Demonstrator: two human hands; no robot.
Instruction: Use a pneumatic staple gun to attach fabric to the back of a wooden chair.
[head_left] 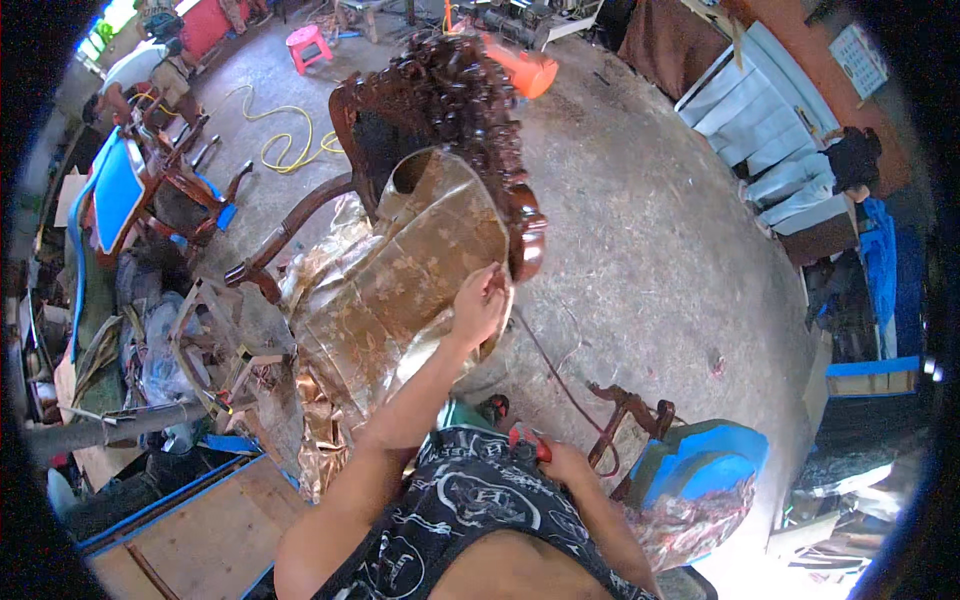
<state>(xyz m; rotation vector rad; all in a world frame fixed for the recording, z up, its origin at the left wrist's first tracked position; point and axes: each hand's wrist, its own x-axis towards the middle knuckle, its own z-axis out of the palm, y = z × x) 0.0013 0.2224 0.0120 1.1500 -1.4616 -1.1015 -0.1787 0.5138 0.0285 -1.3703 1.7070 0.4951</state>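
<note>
A carved dark wooden chair (pixel 440 85) stands in front of me, with gold floral fabric (pixel 400 280) draped over its seat and hanging toward my legs. My left hand (pixel 478 305) is at the fabric's right edge, beside the glossy carved wood, with fingers curled on the cloth. My right hand (pixel 558 458) holds a red and black tool (pixel 527 440) low against my body. A dark red hose (pixel 555 370) runs across the floor beside it.
Chair frames with blue padding (pixel 120 190) and scrap wood crowd the left. A person (pixel 150 70) bends at back left. A pink stool (pixel 308 45), yellow hose (pixel 280 150) and orange object (pixel 530 70) lie beyond. A blue-padded piece (pixel 700 460) stands lower right; boards line the right wall.
</note>
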